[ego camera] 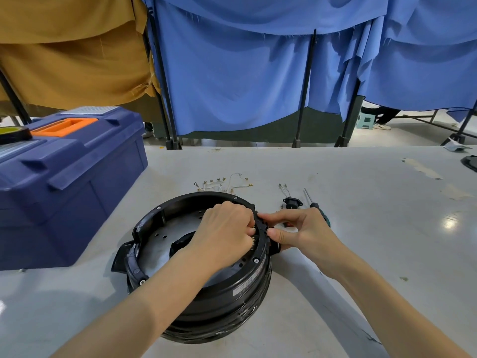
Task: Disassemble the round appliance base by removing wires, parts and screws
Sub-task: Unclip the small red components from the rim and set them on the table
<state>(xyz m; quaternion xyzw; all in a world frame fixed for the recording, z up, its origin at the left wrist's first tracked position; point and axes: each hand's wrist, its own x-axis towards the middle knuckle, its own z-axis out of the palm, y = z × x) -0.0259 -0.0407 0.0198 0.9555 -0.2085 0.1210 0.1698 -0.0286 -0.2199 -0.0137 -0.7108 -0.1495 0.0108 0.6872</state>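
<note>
The round appliance base (222,301) sits open side up close to the near edge of the worktop (361,177), a little left of its middle, and both forearms reach over and past it to one spot – the right-hand stretch of its rim (180,200). The left hand (224,228) comes over the bowl from inside, fingers curled hard against the rim's inner face; whether they clasp a part there or only brace I cannot tell. The right hand (302,228) meets it from outside, thumb and forefinger pinching the rim. So the work lies between the two hands, the wall's thickness parting them – any pull goes across the rim. Beyond lie a freed power socket (292,202), a screwdriver (308,196) and loose wires (222,183); a toolbox (64,189) stands by the left edge.
</note>
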